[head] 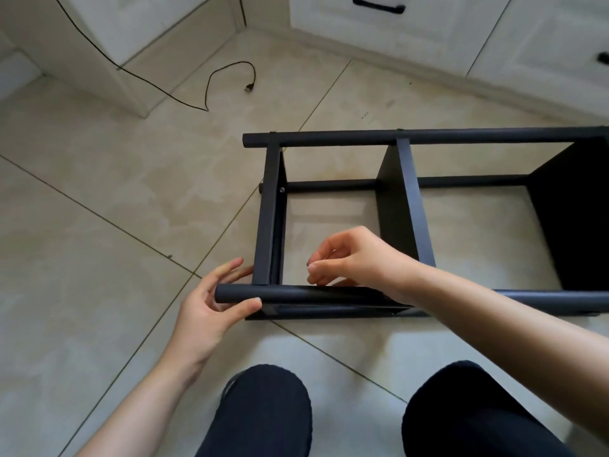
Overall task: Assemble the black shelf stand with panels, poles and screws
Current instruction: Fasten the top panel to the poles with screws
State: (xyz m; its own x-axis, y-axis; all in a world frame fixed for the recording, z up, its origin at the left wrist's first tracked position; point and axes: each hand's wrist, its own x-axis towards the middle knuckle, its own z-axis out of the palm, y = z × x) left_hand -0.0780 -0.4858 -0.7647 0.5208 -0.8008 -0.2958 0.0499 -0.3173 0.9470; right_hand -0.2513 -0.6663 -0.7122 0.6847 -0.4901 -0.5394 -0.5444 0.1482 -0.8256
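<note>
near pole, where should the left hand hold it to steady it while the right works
Grip the near pole at its free left end, coming in from the left. That stub sticks out past the end panel, so fingers can wrap the round bar without obstruction. The left hand is already there, clear of the right hand.

A room in a home is shown: a shiny tiled floor point(131, 192), white cupboards point(428, 34) with black handles point(379, 4), and a loose cable point(227, 70).
</note>
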